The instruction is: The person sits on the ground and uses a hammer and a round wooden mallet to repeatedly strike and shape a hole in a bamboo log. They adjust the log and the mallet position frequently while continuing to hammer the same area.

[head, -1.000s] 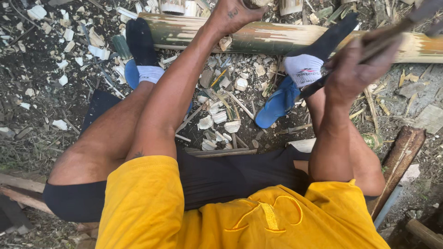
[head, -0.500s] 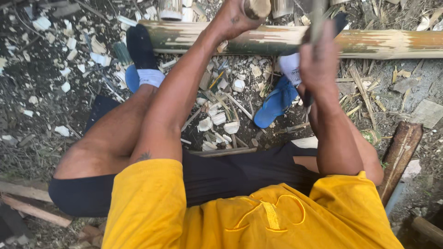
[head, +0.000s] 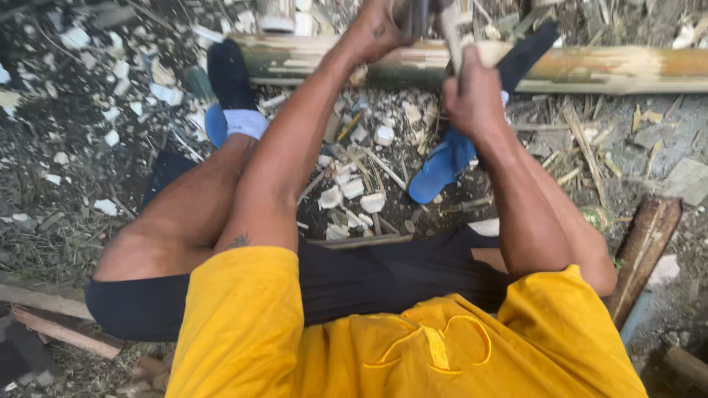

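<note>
At the top centre of the frame, the left hand [head: 380, 29] grips an upright bamboo piece [head: 414, 16], while the right hand [head: 472, 92], just below and right, clenches a blade handle [head: 457, 33] beside it

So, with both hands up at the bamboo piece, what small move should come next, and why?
Probably a short, controlled downward stroke with the blade. The right hand has its grip on the blade handle beside the upright bamboo piece, which the left hand steadies above the lying bamboo pole. The left fingers look close, so keep it small.
</note>
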